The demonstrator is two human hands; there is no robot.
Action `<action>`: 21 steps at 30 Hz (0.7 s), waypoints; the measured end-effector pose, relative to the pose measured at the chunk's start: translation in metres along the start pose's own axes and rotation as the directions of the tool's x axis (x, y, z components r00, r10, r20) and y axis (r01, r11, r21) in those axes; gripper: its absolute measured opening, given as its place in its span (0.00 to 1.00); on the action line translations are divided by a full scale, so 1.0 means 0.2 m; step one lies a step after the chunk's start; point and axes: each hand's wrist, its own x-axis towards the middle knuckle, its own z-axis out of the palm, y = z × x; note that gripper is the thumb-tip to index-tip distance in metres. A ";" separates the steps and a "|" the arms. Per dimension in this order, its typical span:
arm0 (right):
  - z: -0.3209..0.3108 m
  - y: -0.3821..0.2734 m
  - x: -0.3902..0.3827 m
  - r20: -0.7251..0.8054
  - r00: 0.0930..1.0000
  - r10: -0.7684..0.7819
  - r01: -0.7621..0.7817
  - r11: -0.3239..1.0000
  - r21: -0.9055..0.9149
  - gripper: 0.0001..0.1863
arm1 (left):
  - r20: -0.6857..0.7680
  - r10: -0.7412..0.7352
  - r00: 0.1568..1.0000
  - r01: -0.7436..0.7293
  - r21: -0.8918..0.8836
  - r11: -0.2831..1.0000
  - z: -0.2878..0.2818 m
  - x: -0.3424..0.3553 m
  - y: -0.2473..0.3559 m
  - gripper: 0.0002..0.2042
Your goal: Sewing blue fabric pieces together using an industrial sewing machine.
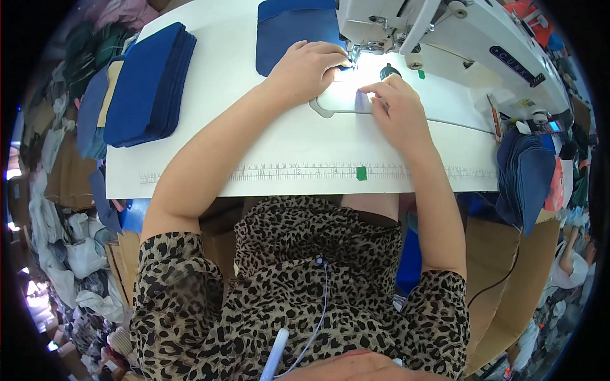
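A white sewing machine (489,47) stands at the far right, its lamp glaring over the needle area. My left hand (308,68) rests beside the presser foot (357,54), fingers curled over the lower right edge of a blue fabric piece (293,38). Right of the needle, my right hand (401,108) has its fingers bent, index fingertip and thumb near each other over the machine bed. Glare hides whether anything fine is between them. A small black knob-like part (389,71) sits just beyond these fingers.
A thick stack of blue fabric pieces (149,86) lies at the table's left. More blue pieces (524,171) hang off the right edge above a cardboard box (515,286). A ruler strip (298,171) with a green mark runs along the front of the white table (222,38).
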 end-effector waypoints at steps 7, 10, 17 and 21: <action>0.00 0.00 0.00 -0.003 1.000 0.014 -0.014 1.000 0.024 0.12 | 0.012 0.008 1.000 -0.008 -0.041 0.999 -0.02 0.00 0.01 0.12; 0.00 0.01 0.00 0.015 0.999 0.038 -0.038 0.999 0.025 0.11 | -0.017 -0.003 1.000 0.003 0.038 0.999 -0.01 -0.01 0.01 0.13; -0.02 0.00 0.01 0.048 0.998 0.033 -0.034 0.999 0.021 0.10 | 0.120 -0.287 0.950 0.248 0.264 0.932 -0.11 -0.05 -0.02 0.16; -0.01 -0.01 0.00 0.004 1.000 0.026 -0.026 0.998 0.063 0.09 | 0.422 -0.472 0.774 0.300 0.412 0.860 -0.39 -0.04 0.23 0.18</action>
